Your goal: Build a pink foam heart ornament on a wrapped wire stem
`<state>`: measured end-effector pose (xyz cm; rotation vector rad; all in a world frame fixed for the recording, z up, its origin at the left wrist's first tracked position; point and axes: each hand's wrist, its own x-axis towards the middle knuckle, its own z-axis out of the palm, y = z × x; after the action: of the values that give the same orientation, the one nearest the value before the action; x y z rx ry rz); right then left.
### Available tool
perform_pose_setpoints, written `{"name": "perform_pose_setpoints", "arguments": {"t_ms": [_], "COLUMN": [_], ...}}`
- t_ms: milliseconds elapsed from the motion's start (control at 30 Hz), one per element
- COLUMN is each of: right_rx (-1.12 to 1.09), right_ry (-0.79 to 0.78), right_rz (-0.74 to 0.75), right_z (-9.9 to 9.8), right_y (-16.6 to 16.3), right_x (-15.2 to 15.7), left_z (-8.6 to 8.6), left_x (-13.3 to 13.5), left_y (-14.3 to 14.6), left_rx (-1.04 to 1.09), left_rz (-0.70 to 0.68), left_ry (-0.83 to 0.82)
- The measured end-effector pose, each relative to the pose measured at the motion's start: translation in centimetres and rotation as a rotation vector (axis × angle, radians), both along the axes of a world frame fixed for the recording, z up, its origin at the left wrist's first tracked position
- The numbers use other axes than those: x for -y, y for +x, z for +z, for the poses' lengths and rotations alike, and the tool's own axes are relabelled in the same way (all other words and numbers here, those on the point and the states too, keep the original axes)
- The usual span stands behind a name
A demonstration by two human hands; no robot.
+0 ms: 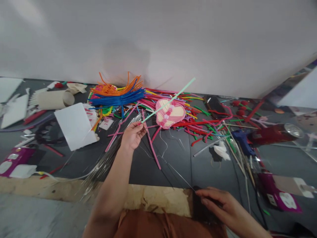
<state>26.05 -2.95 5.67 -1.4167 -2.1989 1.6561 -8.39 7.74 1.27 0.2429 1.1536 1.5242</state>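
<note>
Left hand (pixel 133 134) pinching a pale green pipe cleaner (pixel 182 91), right hand (pixel 218 201) gripping a thin wire (pixel 180 177) by its end, at the table's (pixel 201 172) front edge! That wire climbs to a twist below the pink-and-cream decoration (pixel 170 114), out toward the back edge. Danger: a sharp tug could loosen that twist; and the silver wire bundle (pixel 106 167), poking past the front edge, could spill if the left forearm brushes it.
</note>
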Motion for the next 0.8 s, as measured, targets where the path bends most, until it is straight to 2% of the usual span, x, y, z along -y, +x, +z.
{"name": "perform_pose_setpoints", "arguments": {"t_ms": [333,800], "right_rx": [-0.047,-0.051], "right_ry": [-0.006,-0.024], "right_rz": [0.015,0.023], "right_z": [0.1,-0.7], "right_y": [-0.8,-1.4], "right_x": [-0.4,-0.5], "left_z": [0.0,-0.1], "left_x": [0.1,0.1], "left_y": [0.2,0.3], "left_rx": [0.004,0.015], "left_rz": [-0.009,-0.026], "left_ry": [-0.002,-0.001]}}
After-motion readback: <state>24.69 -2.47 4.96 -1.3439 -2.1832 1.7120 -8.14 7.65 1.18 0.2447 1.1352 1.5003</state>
